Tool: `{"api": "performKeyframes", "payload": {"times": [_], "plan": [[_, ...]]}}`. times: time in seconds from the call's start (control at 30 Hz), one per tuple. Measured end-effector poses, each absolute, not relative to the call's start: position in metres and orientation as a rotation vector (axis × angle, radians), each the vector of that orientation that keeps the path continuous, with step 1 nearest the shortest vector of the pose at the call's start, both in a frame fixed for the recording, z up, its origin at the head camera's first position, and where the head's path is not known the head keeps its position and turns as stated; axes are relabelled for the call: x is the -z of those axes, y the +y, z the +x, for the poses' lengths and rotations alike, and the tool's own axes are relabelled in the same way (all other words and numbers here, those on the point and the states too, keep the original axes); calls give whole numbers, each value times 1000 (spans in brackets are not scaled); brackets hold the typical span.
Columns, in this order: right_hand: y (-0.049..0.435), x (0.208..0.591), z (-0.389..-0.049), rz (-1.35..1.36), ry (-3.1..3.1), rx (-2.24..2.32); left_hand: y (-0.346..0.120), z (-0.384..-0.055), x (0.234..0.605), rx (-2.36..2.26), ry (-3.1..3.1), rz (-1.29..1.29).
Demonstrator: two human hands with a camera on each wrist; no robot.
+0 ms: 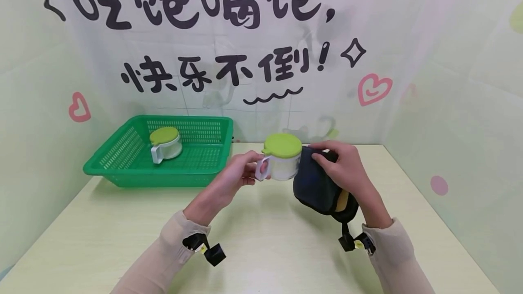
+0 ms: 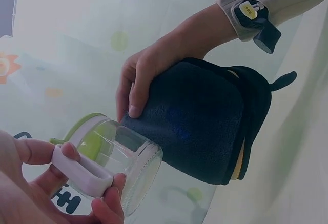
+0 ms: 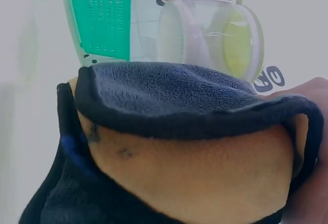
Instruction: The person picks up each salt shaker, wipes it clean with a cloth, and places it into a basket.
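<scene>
My left hand [image 1: 241, 169] grips the white handle [image 2: 84, 172] of a clear seasoning jar with a lime-green lid [image 1: 283, 145]. The jar [image 3: 210, 42] is upright and held over the table. Beside it, my right hand [image 1: 345, 162] pinches a folded navy plush cloth [image 1: 316, 183] between thumb and fingers near its top. The cloth has black edging [image 3: 179, 126], a tan inner face [image 3: 195, 167] and a small loop [image 2: 283, 81]. Its near side overlaps the jar's wall in the left wrist view. Part of the right hand is hidden behind the cloth.
A green plastic basket [image 1: 159, 179] stands at the back left of the pale wooden table [image 1: 261, 248]. Inside sits a similar jar with a green lid [image 1: 165, 135] and white handle. A printed curtain [image 1: 245, 121] hangs behind the table and on both sides.
</scene>
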State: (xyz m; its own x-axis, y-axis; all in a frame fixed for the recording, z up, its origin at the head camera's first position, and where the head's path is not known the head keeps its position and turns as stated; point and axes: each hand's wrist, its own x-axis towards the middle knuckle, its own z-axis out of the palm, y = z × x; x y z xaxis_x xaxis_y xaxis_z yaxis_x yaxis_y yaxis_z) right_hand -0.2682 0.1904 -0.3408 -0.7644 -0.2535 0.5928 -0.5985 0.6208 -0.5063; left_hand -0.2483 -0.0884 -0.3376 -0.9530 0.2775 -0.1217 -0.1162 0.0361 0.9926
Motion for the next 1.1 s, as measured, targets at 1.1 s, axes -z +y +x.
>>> {"api": "performKeyframes", "payload": {"times": [1.1], "plan": [[184,348,-273,741,-2506,-926,-89,-248,339,-1980,1965,213]]}}
